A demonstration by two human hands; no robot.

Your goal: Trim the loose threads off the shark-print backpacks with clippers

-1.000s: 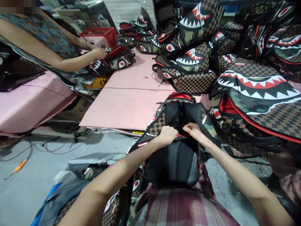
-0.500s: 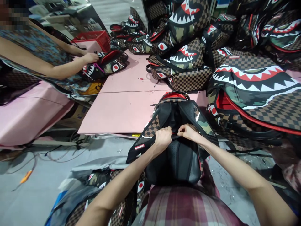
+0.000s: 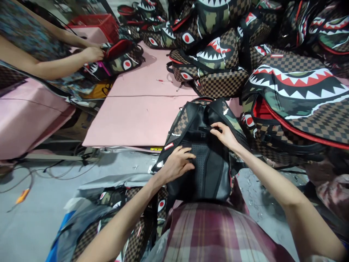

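Observation:
A backpack (image 3: 210,171) with a black padded back panel and checkered and camouflage sides leans against the table edge, its back facing me. My left hand (image 3: 178,163) rests open on the left part of the panel, fingers spread. Higher up on the right, my right hand (image 3: 222,134) pinches a small slender black thing (image 3: 208,128); its kind is hard to make out against the black panel. The shoulder straps (image 3: 177,140) spread to both sides.
A pink table (image 3: 131,120) lies ahead. Several shark-mouth backpacks (image 3: 215,54) are heaped at the back, and a large one (image 3: 300,91) stands at the right. At left, a co-worker's hand (image 3: 92,54) works on another bag. More bags (image 3: 109,214) lie below left.
My left hand has left the upper middle of the backpack and opened lower on the left. My right hand has moved up slightly, with the black thing now showing. The view has tilted downward.

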